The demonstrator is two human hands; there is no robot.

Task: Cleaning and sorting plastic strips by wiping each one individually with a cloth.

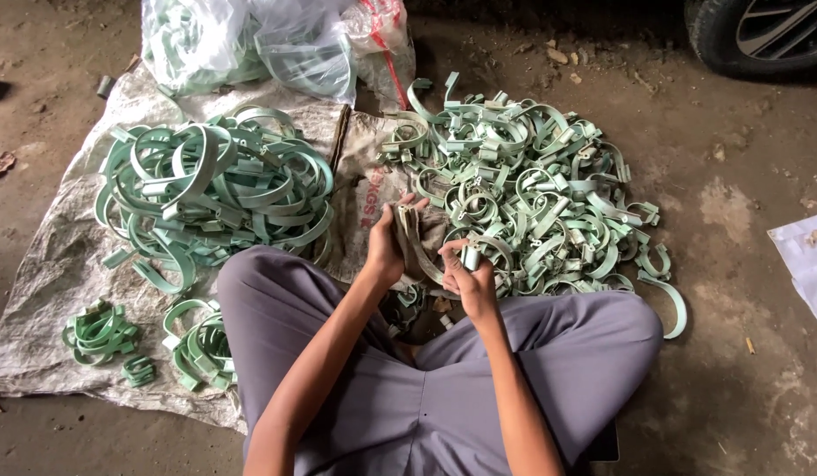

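I watched the left hand point(386, 247) grip a pale-green curved plastic clamp point(415, 240), its band upright, while the right hand point(468, 273) pinched its lower end.

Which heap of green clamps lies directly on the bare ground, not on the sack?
The big heap on the right, just beyond the hands. The left heap and the small bundles all rest on the woven sack.

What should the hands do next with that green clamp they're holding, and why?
Probably finish the clamp and drop it on the left pile. Both the left hand and right hand grip it at the edge of the loose right heap, while the clamps on the sack lie sorted by size.
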